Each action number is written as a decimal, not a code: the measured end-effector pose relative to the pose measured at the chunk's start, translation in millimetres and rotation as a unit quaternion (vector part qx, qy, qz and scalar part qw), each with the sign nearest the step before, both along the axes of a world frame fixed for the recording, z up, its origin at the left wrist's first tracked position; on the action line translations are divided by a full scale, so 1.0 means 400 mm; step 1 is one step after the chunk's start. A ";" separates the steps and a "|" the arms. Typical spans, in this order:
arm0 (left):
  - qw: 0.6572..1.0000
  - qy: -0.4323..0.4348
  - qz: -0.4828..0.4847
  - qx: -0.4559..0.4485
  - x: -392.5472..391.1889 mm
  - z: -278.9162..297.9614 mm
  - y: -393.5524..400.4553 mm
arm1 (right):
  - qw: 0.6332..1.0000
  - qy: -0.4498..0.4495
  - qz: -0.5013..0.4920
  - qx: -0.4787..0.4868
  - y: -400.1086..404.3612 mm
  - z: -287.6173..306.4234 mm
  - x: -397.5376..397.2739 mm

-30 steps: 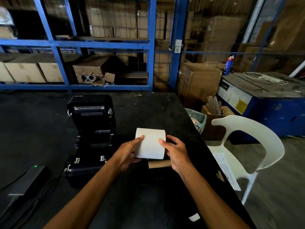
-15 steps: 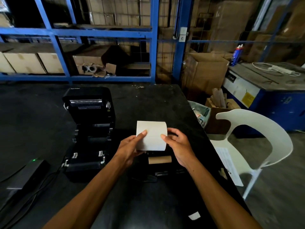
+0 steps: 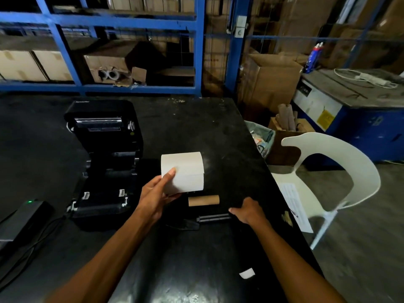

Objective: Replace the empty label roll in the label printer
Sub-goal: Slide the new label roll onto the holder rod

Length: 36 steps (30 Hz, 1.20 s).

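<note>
A black label printer [image 3: 105, 162] stands on the black table [image 3: 196, 123] at the left with its lid swung up and its bay bare. My left hand [image 3: 156, 196] holds a full white label roll [image 3: 185, 171] above the table, just right of the printer. Below the roll lies an empty brown cardboard core [image 3: 203, 200]. In front of it lies a black spindle rod [image 3: 213, 218]. My right hand [image 3: 248, 209] is down at the rod's right end, fingers curled on it.
A black power adapter [image 3: 24, 217] with a green light and cables sits at the left edge. A white label scrap [image 3: 247, 273] lies near the front. Beside the table's right edge stand a white plastic chair [image 3: 341, 176], a waste bag and cardboard boxes. Blue racking runs behind.
My right hand let go of the white roll and dropped down and to the right onto the black spindle rod. My left hand now holds the roll alone.
</note>
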<state>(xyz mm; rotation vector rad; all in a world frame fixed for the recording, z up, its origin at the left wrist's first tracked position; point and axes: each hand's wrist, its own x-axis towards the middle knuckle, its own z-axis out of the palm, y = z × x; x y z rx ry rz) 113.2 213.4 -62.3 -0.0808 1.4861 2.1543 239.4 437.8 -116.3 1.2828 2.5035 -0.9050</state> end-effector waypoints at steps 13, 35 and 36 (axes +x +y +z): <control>1.000 -0.003 0.014 0.003 0.031 -0.036 -0.048 | 0.990 0.080 -0.092 -0.066 -0.035 -0.036 -0.013; 0.995 0.019 -0.010 0.097 0.024 -0.035 -0.125 | 0.859 0.467 -0.137 -0.161 -0.050 0.170 -0.015; 0.995 0.016 -0.011 0.103 0.024 -0.034 -0.126 | 0.860 0.468 -0.134 -0.154 -0.052 0.171 -0.012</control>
